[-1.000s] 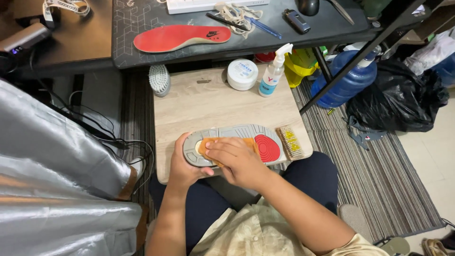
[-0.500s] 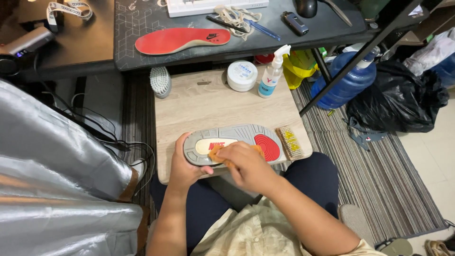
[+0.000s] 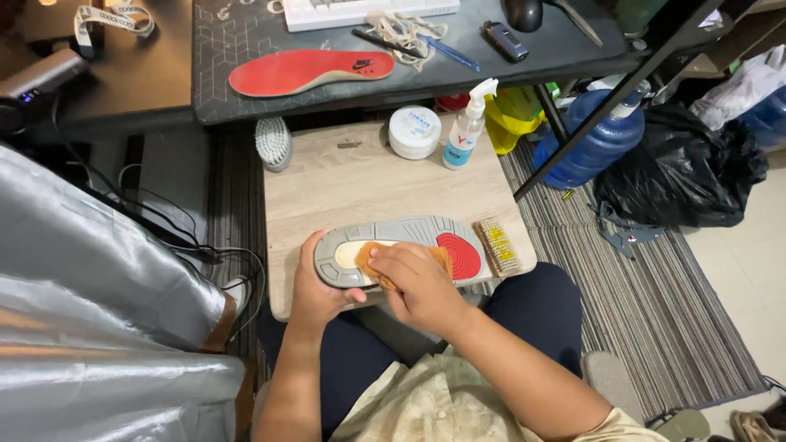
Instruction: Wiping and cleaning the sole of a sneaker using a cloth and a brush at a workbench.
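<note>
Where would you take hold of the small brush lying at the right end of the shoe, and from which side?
Grip the small brush across its long wooden sides, coming from above. It lies flat on the wooden table with bristles up, one side close to the shoe sole, so a hand from the right, open side fits best. The right hand is nearest.

The right hand (image 3: pixel 422 286) covers the middle of the shoe sole (image 3: pixel 401 245) and most of the orange cloth (image 3: pixel 372 260). The left hand (image 3: pixel 315 290) hides the sole's heel edge. The keyboard (image 3: pixel 368 11) and silver sheet (image 3: pixel 90 311) are cut off by the frame. Bottle label (image 3: pixel 455 151): too small to tell.
</note>
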